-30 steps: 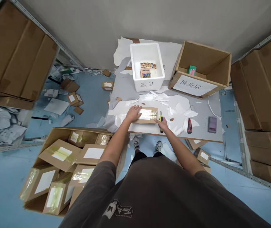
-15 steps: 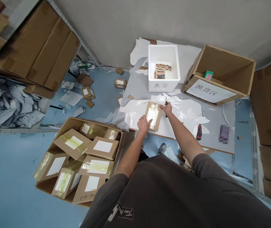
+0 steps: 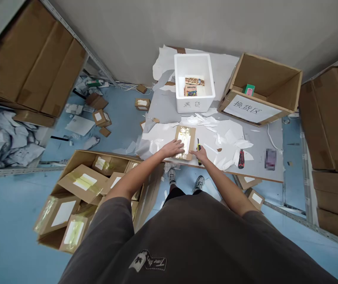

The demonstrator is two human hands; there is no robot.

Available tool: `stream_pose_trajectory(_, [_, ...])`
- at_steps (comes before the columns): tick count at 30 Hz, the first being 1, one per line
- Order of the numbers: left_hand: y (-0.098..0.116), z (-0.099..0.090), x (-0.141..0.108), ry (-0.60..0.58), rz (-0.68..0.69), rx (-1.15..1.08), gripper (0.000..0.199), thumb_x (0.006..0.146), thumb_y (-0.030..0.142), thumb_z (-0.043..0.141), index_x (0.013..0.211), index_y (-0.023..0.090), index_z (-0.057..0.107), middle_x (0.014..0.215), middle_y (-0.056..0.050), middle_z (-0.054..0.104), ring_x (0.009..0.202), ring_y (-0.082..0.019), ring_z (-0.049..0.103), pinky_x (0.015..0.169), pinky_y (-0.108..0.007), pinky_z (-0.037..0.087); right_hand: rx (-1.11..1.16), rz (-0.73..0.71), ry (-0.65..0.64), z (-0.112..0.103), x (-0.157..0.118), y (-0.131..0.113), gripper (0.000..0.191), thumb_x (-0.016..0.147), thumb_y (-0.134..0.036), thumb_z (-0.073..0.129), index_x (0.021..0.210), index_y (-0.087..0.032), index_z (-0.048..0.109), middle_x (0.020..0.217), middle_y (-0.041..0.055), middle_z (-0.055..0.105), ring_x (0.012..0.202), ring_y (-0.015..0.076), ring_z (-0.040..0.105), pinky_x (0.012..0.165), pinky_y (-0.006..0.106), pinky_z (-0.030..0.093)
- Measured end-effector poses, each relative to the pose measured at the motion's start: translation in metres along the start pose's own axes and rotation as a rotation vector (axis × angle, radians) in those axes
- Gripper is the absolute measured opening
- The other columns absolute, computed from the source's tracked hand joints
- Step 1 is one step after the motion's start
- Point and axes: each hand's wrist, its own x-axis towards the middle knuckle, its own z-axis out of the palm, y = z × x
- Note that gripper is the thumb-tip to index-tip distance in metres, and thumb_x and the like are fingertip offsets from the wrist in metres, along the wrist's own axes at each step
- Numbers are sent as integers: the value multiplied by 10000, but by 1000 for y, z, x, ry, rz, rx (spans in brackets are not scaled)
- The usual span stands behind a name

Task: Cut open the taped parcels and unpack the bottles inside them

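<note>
Lying at frame centre, the taped carton (image 3: 186, 139) is pointing its long axis up-frame. Left hand (image 3: 172, 148) is resting flat on its lower left part; right hand (image 3: 200, 154) is gripping the cutter (image 3: 199, 147) beside the carton's lower right edge.

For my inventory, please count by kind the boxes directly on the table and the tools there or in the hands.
White foam box: 1
Open cardboard box: 1
Taped parcel: 1
Cutter knife: 1
Red-black tool: 1
Total: 5
</note>
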Motion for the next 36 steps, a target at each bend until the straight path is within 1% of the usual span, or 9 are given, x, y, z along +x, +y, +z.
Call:
stream_pose_trajectory(6, [1,3,12,-29,1,35,554,717,164,815,1257,268,749,1318,-174,687,1277,-390,554,1003,-482,433,-34,-10,62,-5,32,-33,640,587,-568,955,873,-289,455,832,-50,603,804,208,592,731,304,476])
stream_pose_trajectory(10, [14,7,20,42,-167,-32,576,786,295,820,1341,194,701,1238,-198,695,1215,-400,564,1047,-529,401,-115,-55,109,-9,53,-60,619,632,-566,953,888,-292,460,862,-30,640,833,225,619,754,320,492])
stream_pose_trajectory(14, [30,7,32,95,-332,-107,698,802,388,852,1445,187,670,1325,-222,690,1305,-435,564,1108,-575,411,-114,-116,101,-28,56,-73,545,795,-600,885,966,-296,466,877,-11,669,807,225,647,743,324,524])
stream_pose_trajectory(17, [43,8,40,140,-402,-154,652,790,361,874,1396,203,696,1558,-240,610,1503,-444,496,1222,-583,392,-7,-75,49,-52,38,-64,486,938,-659,751,1064,-304,443,789,-44,628,653,198,635,655,304,534])
stream_pose_trajectory(20, [53,9,50,148,-451,-208,750,732,332,924,1419,175,667,1757,-256,449,1667,-434,371,1337,-573,318,73,-72,-90,-72,11,-44,459,996,-695,664,1036,-304,426,686,-83,575,543,171,604,608,275,528])
stream_pose_trajectory(25, [61,12,64,113,-513,-252,906,714,312,929,1523,79,593,1740,-342,449,1678,-455,389,1351,-557,324,-56,-136,-305,-91,-18,-17,463,988,-634,726,846,-270,479,665,-49,633,539,156,617,624,259,503])
stream_pose_trajectory(30, [65,18,64,100,-522,-243,900,732,291,895,1534,37,577,1745,-360,431,1690,-464,367,1355,-557,316,-329,-201,-420,-92,-10,-17,353,1049,-422,711,796,-252,532,653,-35,650,553,160,585,651,266,423])
stream_pose_trajectory(34, [67,19,63,86,-535,-205,863,755,302,875,1527,49,582,1743,-355,439,1687,-458,376,1380,-609,252,-490,-264,-328,-90,5,-25,345,973,-374,810,767,-252,562,747,29,674,744,232,629,682,289,377])
stream_pose_trajectory(36, [68,19,63,76,-534,-193,871,756,316,878,1530,50,581,1744,-350,441,1686,-455,380,1383,-601,255,-501,-247,-346,-93,11,-27,354,920,-394,865,748,-251,591,728,31,657,746,239,621,677,292,373])
